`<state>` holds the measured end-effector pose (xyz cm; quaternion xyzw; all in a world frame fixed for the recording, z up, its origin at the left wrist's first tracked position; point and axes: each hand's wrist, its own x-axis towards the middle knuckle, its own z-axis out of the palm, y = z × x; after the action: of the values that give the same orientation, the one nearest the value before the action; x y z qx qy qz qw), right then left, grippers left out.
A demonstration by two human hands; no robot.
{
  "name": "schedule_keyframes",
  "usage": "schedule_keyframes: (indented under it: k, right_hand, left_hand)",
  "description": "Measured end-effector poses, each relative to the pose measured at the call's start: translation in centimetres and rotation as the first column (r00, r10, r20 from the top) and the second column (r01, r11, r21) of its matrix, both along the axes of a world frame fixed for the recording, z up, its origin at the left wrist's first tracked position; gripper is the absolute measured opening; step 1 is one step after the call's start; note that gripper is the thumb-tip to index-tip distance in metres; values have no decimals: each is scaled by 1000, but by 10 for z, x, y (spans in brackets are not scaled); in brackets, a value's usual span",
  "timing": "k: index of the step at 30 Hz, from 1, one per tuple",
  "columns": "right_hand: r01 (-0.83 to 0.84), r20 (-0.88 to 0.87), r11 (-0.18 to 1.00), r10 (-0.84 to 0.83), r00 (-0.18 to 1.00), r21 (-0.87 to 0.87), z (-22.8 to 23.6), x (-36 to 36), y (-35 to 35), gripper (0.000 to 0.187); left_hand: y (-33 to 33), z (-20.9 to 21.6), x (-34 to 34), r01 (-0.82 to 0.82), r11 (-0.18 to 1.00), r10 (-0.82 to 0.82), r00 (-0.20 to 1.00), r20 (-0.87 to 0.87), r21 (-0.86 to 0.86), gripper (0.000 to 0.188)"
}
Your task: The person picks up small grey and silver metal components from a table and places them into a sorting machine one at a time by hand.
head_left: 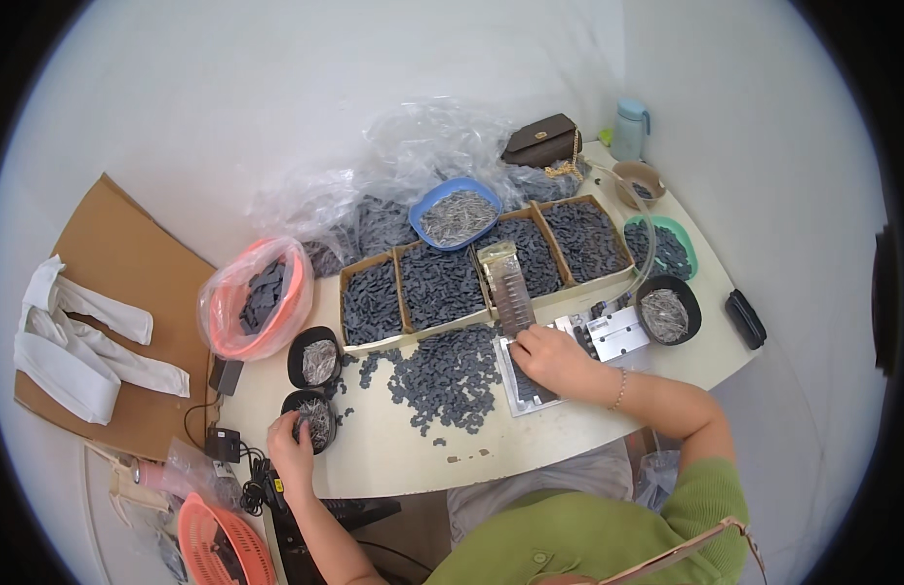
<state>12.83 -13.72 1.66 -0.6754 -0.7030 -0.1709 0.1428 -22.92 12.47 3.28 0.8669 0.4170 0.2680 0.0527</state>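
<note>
At the far left, off the table, folded white cloths [72, 341] lay on a sheet of brown cardboard [130, 292], and an orange basket [218, 546] sat at the lower edge. On the table's left end stood a bag-lined orange tub [257, 302] of dark parts, and just beside it two small black bowls of thin metal pins [318, 361]. The left hand [294, 447] rested at the nearer bowl [310, 419], fingers curled into the pins; whether it had pinched any up could not be told. Loose dark plastic pieces [442, 375] lay scattered mid-table in front of a row of cardboard trays [471, 278] filled with the same pieces, with a blue dish of pins [457, 214] behind. The right hand [549, 356] lay palm down, fingers loosely bent, on a flat metal jig [530, 385] at the foot of a sloping ribbed chute [510, 288]; its grip, if any, was hidden under the fingers. It looked like an assembly step, pins being fetched while pieces were seated in the jig, and the next move would likely call for a careful pinch of a single pin. Further right sat a metal block [613, 336], another black bowl of pins [666, 312] and a green dish [671, 249]. The jig's slots were too small to read.
</note>
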Motion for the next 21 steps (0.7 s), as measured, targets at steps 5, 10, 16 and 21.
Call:
schedule_keyframes:
  k: [5, 10, 16, 21]
  right_hand:
    - [87, 127, 995, -92, 988, 46, 18, -3, -13, 16]
    - [-18, 227, 886, -99, 969, 464, 127, -20, -59, 14]
    - [-295, 378, 746, 63, 924, 598, 170, -61, -122, 16]
    - [171, -95, 754, -144, 985, 634, 183, -101, -119, 9]
  left_hand:
    - [6, -4, 8, 21, 998, -25, 996, -80, -52, 15]
    - [11, 1, 10, -21, 990, -1, 988, -152, -142, 9]
    - [16, 2, 12, -55, 994, 37, 981, -190, -93, 8]
    - [20, -4, 4, -95, 994, 77, 961, -266, -54, 8]
